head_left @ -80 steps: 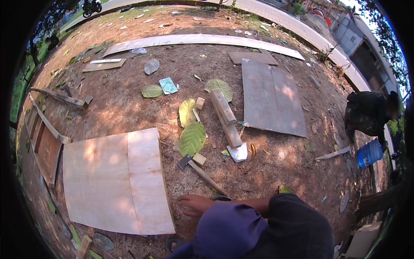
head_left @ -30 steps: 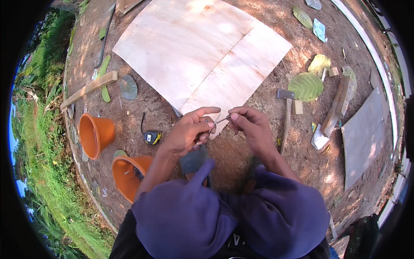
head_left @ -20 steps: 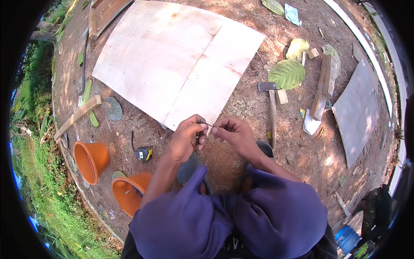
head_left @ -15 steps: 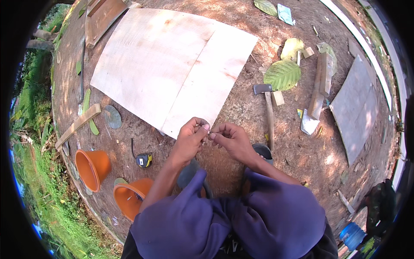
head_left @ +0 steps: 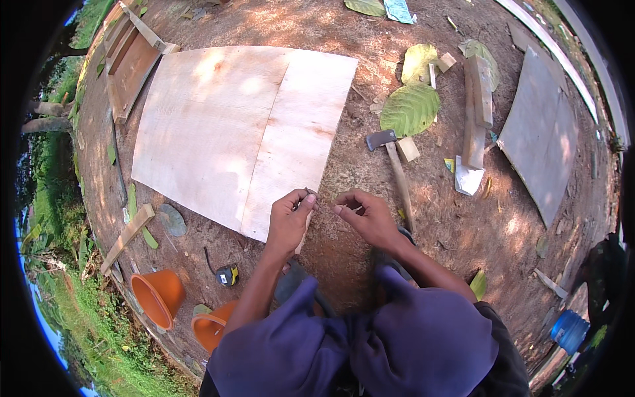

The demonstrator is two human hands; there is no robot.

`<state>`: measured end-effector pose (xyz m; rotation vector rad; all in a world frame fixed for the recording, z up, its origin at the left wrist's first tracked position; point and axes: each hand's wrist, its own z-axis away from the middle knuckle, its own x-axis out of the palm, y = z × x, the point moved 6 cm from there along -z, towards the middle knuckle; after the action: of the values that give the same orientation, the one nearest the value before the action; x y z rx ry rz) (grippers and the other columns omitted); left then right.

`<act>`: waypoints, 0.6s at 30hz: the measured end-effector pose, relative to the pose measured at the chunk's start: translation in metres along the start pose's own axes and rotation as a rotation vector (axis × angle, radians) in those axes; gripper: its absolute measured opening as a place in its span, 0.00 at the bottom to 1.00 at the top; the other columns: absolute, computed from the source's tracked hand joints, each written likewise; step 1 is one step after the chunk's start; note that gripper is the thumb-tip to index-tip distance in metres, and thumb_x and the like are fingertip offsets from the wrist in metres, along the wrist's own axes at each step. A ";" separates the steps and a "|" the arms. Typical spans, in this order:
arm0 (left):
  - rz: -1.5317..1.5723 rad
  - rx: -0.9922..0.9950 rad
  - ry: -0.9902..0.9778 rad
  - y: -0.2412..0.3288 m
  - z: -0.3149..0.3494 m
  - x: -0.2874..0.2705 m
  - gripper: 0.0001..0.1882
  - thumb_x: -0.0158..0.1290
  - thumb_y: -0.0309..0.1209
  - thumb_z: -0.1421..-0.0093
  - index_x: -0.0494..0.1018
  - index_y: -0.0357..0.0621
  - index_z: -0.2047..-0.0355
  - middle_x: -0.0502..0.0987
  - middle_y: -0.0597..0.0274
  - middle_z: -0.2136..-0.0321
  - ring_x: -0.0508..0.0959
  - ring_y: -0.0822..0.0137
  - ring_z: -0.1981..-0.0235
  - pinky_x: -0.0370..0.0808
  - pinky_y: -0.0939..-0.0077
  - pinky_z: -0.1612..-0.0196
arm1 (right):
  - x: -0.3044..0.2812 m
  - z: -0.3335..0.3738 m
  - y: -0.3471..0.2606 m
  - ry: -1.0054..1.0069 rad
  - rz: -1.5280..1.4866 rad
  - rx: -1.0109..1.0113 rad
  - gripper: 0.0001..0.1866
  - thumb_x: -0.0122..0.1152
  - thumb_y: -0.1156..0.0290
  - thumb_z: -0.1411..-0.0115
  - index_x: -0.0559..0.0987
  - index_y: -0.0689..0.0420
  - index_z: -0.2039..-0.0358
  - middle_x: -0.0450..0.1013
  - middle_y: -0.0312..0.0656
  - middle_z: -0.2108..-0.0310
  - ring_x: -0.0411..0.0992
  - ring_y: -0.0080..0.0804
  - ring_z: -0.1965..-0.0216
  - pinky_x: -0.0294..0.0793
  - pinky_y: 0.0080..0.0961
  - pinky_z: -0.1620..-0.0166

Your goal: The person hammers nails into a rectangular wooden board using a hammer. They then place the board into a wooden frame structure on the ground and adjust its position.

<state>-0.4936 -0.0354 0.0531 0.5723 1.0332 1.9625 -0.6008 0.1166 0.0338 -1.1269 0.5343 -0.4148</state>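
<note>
Fingers of the left hand pinch a small dark piece, those of the right hand just beside curl loosely, holding I cannot tell what if anything, board beyond leftward, axe rightward.

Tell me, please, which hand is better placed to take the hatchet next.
Right hand, probably: it is nearer the hatchet and looks empty, while the left hand pinches something small.

And I could read nothing, not one word or number anywhere before me! A pale label sat on the black-and-yellow tape measure, too small to make out, and the light-blue packet up top gave me no legible print.
</note>
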 end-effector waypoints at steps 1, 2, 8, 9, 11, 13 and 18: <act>-0.024 0.022 0.031 0.004 -0.007 -0.001 0.11 0.56 0.33 0.31 0.78 0.35 0.64 0.77 0.67 0.71 0.70 0.79 0.70 0.68 0.83 0.63 | -0.012 -0.004 0.004 0.041 0.093 -0.016 0.15 0.67 0.68 0.36 0.78 0.63 0.55 0.79 0.40 0.65 0.76 0.25 0.67 0.77 0.24 0.64; -0.055 0.057 0.047 0.009 -0.012 -0.005 0.11 0.56 0.34 0.31 0.78 0.36 0.63 0.73 0.71 0.76 0.65 0.82 0.76 0.61 0.83 0.70 | -0.023 -0.008 0.005 0.109 0.168 -0.064 0.16 0.67 0.67 0.37 0.77 0.63 0.54 0.78 0.42 0.63 0.77 0.29 0.65 0.77 0.27 0.63; -0.141 0.151 0.088 0.028 -0.062 -0.023 0.11 0.55 0.34 0.30 0.78 0.38 0.61 0.65 0.79 0.85 0.54 0.86 0.87 0.48 0.84 0.84 | -0.086 -0.008 0.030 0.334 0.674 0.076 0.21 0.67 0.67 0.42 0.73 0.60 0.51 0.71 0.51 0.56 0.74 0.51 0.55 0.75 0.44 0.54; -0.169 0.140 0.092 0.031 -0.071 -0.025 0.10 0.54 0.33 0.30 0.78 0.37 0.60 0.67 0.76 0.82 0.55 0.86 0.87 0.49 0.84 0.84 | -0.089 -0.005 0.038 0.339 0.719 0.089 0.22 0.67 0.67 0.42 0.72 0.60 0.50 0.70 0.51 0.56 0.72 0.54 0.55 0.74 0.45 0.53; -0.203 0.194 0.143 0.037 -0.094 -0.028 0.11 0.54 0.33 0.30 0.78 0.37 0.59 0.70 0.74 0.79 0.55 0.86 0.86 0.50 0.84 0.84 | -0.092 -0.001 0.049 0.348 0.772 0.090 0.24 0.67 0.67 0.44 0.71 0.59 0.49 0.69 0.52 0.55 0.71 0.57 0.54 0.73 0.47 0.52; -0.185 0.213 0.172 0.045 -0.114 -0.031 0.11 0.54 0.33 0.30 0.77 0.36 0.59 0.73 0.72 0.76 0.56 0.86 0.86 0.51 0.85 0.85 | -0.090 0.001 0.053 0.355 0.782 0.070 0.25 0.67 0.68 0.44 0.70 0.59 0.49 0.69 0.53 0.54 0.71 0.58 0.53 0.73 0.47 0.52; -0.091 0.228 0.205 0.075 -0.137 -0.025 0.11 0.55 0.34 0.31 0.77 0.36 0.59 0.75 0.70 0.74 0.56 0.86 0.87 0.51 0.85 0.85 | -0.095 0.005 0.070 0.370 0.704 0.244 0.23 0.63 0.68 0.41 0.71 0.60 0.47 0.71 0.53 0.56 0.72 0.55 0.54 0.74 0.47 0.52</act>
<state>-0.6085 -0.1423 0.0380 0.4435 1.3991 1.8635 -0.6710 0.2005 -0.0109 -0.5686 1.1240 -0.0624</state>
